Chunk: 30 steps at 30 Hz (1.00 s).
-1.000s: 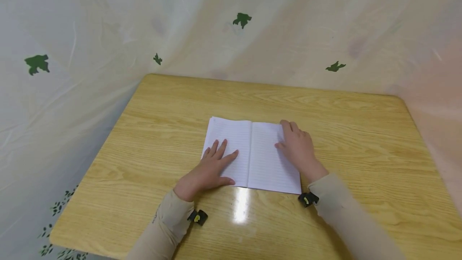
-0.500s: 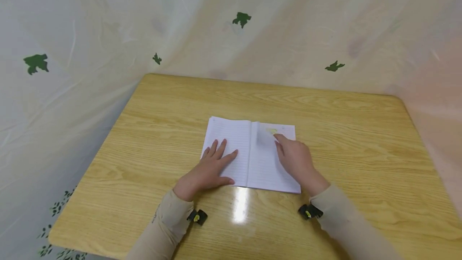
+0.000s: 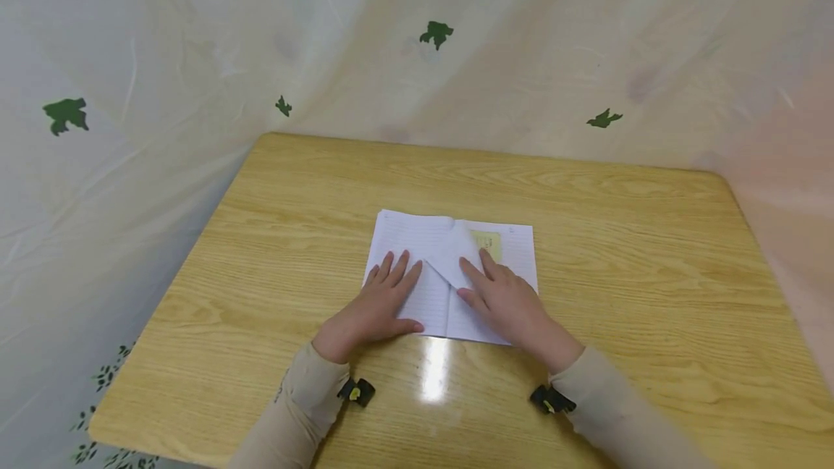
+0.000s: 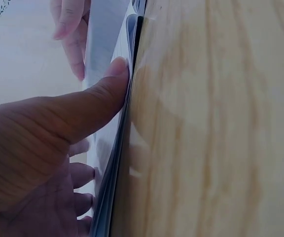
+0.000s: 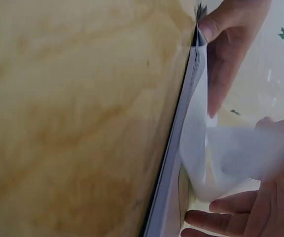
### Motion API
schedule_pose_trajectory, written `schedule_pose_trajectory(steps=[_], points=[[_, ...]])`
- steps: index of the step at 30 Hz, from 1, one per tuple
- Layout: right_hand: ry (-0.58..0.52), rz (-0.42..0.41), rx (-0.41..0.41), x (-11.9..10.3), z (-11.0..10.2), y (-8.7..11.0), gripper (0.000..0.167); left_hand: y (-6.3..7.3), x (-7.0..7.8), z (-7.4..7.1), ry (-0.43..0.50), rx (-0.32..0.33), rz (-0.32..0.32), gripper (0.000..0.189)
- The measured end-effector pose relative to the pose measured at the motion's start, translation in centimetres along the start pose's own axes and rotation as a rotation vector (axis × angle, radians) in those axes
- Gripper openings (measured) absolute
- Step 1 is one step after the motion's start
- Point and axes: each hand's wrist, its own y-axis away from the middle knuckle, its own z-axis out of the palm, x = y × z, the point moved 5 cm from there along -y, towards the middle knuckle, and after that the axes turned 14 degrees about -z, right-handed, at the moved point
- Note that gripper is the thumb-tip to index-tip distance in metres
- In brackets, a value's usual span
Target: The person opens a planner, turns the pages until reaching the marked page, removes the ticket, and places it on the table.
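A wooden table is spreading out in a warm yellow-brown, its grain running mostly from side to side in the head view and its visible corners curving into rounded ends. Around the middle of its width, a notebook is lying open directly on the wood, showing lined white pages on both sides of its fold. Just beside its near edge, a bright glare is shining on the glossy tabletop
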Motion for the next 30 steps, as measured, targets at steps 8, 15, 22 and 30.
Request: schedule_pose_trajectory(steps=[8,15,22,30], points=[[-0.079,-0.022,0.023,-1.3,0.5,-0.1,0.052,-0.1,-0.3,-0.1,0.056,0.004,-0.001,0.104],[-0.105,-0.053,0.047,-2.0,0.8,-0.3,0.059,-0.3,-0.5,-0.3,0.162,-0.038,-0.061,0.086],[-0.197,-0.059,0.007,-2.6,1.1,-0.6,0.076,-0.3,-0.6,-0.4,0.157,-0.016,-0.070,0.106],[-0.214,-0.135,-0.092,-3.2,1.7,-0.7,0.074,0.0,-0.7,-0.3,0.150,-0.012,-0.075,0.097]])
